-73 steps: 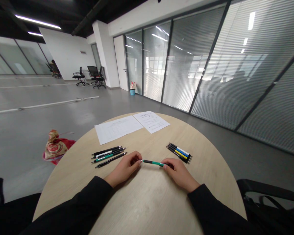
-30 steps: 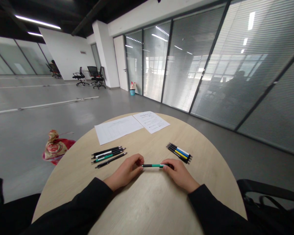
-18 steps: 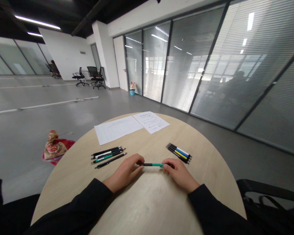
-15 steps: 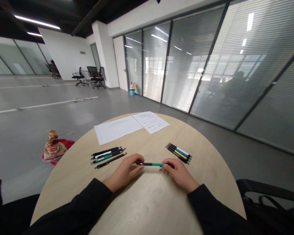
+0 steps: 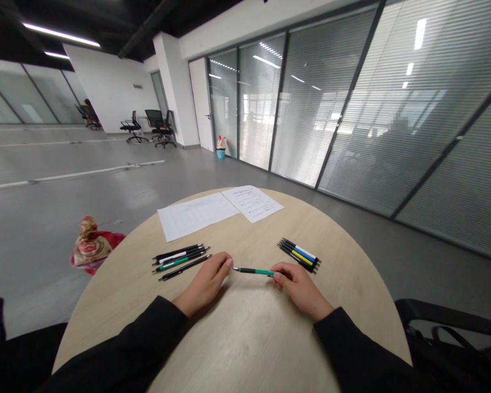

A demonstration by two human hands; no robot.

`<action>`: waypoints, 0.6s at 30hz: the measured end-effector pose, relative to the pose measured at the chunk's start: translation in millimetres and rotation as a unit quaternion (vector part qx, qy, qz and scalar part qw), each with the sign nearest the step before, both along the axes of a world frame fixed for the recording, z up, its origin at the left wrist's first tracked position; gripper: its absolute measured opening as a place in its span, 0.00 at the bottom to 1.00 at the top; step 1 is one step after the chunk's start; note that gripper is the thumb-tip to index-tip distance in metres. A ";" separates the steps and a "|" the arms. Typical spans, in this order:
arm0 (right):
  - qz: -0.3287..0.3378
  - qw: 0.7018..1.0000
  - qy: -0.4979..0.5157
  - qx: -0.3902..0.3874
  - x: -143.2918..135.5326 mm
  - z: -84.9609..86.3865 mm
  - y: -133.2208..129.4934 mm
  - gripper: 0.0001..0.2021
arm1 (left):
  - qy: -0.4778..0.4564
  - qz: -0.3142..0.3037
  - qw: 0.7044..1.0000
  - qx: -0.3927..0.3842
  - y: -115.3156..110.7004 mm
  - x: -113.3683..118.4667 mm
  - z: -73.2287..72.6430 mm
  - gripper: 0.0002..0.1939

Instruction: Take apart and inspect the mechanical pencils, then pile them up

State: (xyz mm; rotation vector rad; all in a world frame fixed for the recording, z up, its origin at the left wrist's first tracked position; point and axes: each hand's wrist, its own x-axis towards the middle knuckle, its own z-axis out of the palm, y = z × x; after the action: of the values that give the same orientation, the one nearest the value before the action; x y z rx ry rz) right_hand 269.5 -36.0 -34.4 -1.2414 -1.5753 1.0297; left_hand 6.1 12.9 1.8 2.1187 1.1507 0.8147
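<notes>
A green and black pen [image 5: 256, 271] is held above the table, its green end pinched in the fingers of my right hand [image 5: 299, 287]. Its silver tip points left, close to the fingertips of my left hand [image 5: 207, 284] but apart from them. My left hand's thumb and fingers are pressed together low over the table; whatever is between them, if anything, is hidden. Beside that hand lie several loose pens, among them a black pen [image 5: 185, 268], a second green pen [image 5: 175, 263] and a white pen [image 5: 174, 258].
A row of several pens, one of them a yellow pen [image 5: 301, 257], lies beyond my right hand. Two printed sheets [image 5: 198, 214] [image 5: 253, 203] lie at the far side of the round table [image 5: 245, 349]. A red and tan bag [image 5: 92, 245] sits left of the table.
My left hand has let go of the pen's tip and drawn back a little to the left. The pen stays in my right hand, its tip end slightly higher.
</notes>
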 end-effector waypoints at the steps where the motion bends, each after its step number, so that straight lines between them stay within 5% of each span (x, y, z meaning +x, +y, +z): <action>1: -0.001 1.000 -0.002 0.001 -0.1 0.2 -0.1 0.08 | 0.010 0.003 1.000 -0.008 0.5 -0.3 -0.4 0.21; 18: -0.019 0.999 -0.032 0.027 -5.6 -1.1 -1.9 0.09 | 0.013 -0.020 0.989 -0.145 -1.7 2.7 -1.5 0.31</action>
State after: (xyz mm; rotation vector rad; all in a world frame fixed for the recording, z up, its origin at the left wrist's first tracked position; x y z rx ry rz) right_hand 263.9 -37.9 -35.5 -1.2743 -1.6113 0.9249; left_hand 8.7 11.2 0.3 1.9095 1.1602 0.5660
